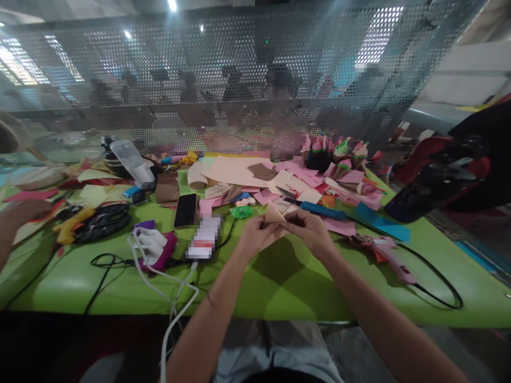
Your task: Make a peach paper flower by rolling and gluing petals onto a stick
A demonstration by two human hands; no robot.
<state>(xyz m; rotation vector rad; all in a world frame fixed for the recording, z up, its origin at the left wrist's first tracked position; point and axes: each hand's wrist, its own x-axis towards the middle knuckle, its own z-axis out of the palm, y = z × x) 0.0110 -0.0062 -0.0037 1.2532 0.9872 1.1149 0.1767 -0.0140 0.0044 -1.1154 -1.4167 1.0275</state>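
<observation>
Between my two hands, above the green table (279, 298), is a piece of peach paper (274, 214) curled into a cone-like shape. My left hand (255, 232) pinches its left side, and my right hand (306, 227) pinches the right side, with the fingertips almost meeting. A lower flap of the paper shows under the fingers. Just beyond my hands lies a blue-handled tool (322, 210) with a cord. Left of my left hand sits a small green item (241, 212). To the right rests a pink glue gun (393, 258) with a black cable.
Paper scraps (235, 173) cover the back, beside paper cones with pink and green tops (342, 150). At left are a black phone (186, 209), a second phone (204, 238), a magenta power strip (163, 255) and cables. Another person's hand (27, 213) reaches in at far left.
</observation>
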